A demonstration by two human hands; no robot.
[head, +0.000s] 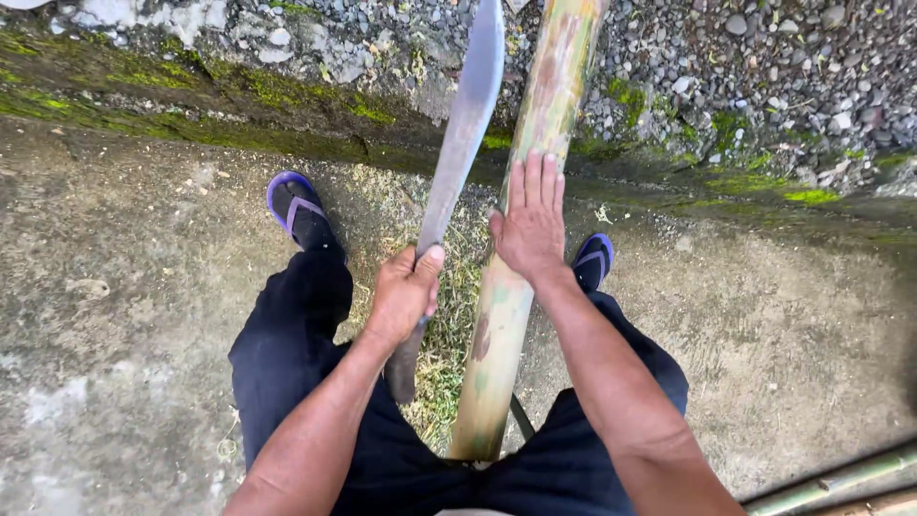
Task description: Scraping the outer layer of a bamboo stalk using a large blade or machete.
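My left hand [406,291] is shut around the dark handle of a long machete [465,115], whose grey blade points up and away from me. Just right of the blade stands a thick green-yellow bamboo pole [497,334], leaning from between my legs toward the gravel. My right hand [530,225] lies flat on the pole's face, fingers straight and thumb against its left side. The blade runs close beside the pole, and I cannot tell whether the two touch.
I stand on rough concrete in purple flip-flops [296,205] and dark trousers. A mossy ledge [239,105] and grey gravel [764,57] lie ahead. Fine bamboo shavings [449,330] litter the ground between my feet. More bamboo poles [831,483] lie at the bottom right.
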